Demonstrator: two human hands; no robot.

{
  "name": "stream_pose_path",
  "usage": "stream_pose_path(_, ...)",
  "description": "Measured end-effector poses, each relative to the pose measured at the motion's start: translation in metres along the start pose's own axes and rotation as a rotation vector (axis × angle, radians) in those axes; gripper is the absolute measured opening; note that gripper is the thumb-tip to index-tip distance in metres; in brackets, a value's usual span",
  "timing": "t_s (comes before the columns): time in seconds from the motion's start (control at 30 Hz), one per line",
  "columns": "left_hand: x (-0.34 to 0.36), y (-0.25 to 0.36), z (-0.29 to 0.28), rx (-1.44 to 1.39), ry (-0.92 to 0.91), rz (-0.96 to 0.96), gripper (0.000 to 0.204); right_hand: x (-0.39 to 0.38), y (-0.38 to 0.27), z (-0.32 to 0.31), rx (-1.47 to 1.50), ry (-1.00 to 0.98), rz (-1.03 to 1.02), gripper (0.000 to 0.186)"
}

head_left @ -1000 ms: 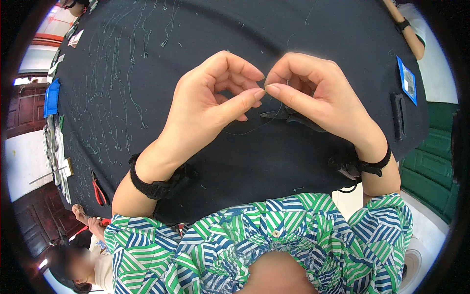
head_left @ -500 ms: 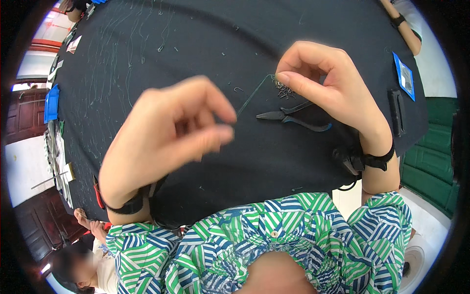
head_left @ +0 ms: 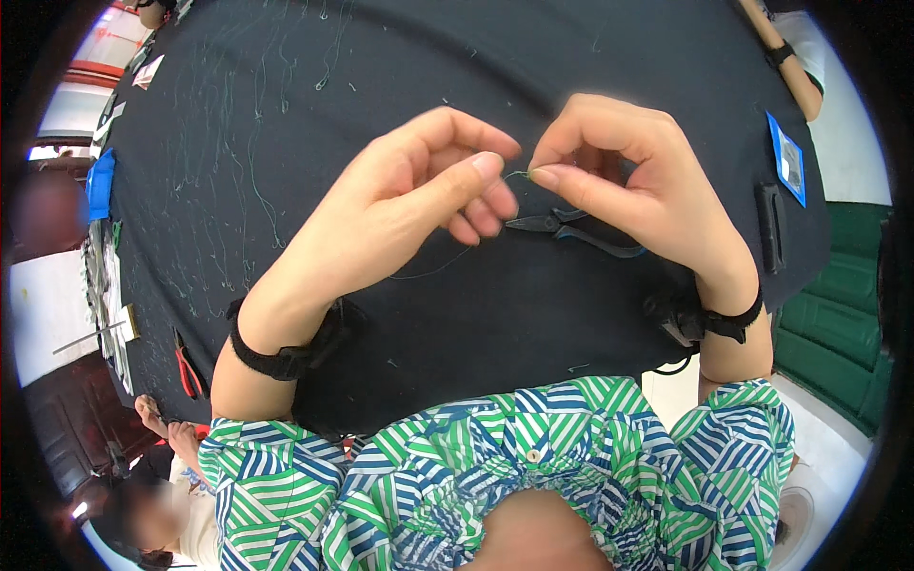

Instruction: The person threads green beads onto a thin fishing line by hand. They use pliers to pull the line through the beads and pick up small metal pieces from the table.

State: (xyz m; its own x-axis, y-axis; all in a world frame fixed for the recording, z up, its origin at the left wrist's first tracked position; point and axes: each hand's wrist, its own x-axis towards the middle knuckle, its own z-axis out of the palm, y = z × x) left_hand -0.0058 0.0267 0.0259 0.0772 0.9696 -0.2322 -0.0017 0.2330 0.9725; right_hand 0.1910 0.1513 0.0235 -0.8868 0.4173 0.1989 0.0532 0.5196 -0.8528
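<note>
Just above the small black-and-blue metal pliers [head_left: 564, 227], right hand [head_left: 628, 176] has a thin green thread [head_left: 518, 173] pinched between thumb and fingertip. Left hand [head_left: 405, 195] is loosely curled up and left of the pliers, thumb and forefinger apart, can't tell if it's gripping the thread. Wide stretch of black cloth [head_left: 495, 333] below the pliers for moving; cloth's edge is well off to their right

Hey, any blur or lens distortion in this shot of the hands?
Head view: the fisheye slants the green panelling and the rim goes black; head view: left hand and right hand look fairly clear; head view: the thread is faint against the black cloth.
</note>
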Motion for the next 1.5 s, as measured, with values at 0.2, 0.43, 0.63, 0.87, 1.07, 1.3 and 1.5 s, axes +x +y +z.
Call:
stream_pose_path(0.2, 0.005, -0.012, 0.001, 0.147, 0.042, 0.018, 0.019, 0.002, 0.0, 0.002, -0.057, -0.04, -0.004, 0.011)
stream_pose_path(0.43, 0.009, -0.017, -0.01, 0.135, 0.137, 0.056, 0.014, 0.007, 0.006, 0.006, -0.064, -0.02, 0.074, 0.01)
stream_pose_path(0.63, 0.015, -0.029, -0.02, -0.187, 0.287, 0.108, 0.016, 0.025, 0.021, 0.022, -0.297, -0.056, -0.001, 0.011)
stream_pose_path(0.87, 0.021, -0.032, -0.011, -0.379, 0.296, 0.06, 0.015, 0.029, 0.025, 0.04, -0.631, -0.066, -0.141, 0.01)
stream_pose_path(1.07, 0.018, -0.033, -0.012, -0.339, 0.294, 0.036, 0.015, 0.024, 0.02, 0.036, -0.647, -0.094, -0.14, 0.008)
stream_pose_path(1.3, 0.015, -0.034, -0.005, -0.264, 0.282, -0.011, 0.015, 0.016, 0.019, 0.025, -0.474, -0.023, -0.058, 0.007)
stream_pose_path(1.5, 0.017, -0.034, -0.009, -0.401, 0.304, -0.035, 0.014, 0.022, 0.025, 0.042, -0.581, -0.048, -0.168, 0.008)
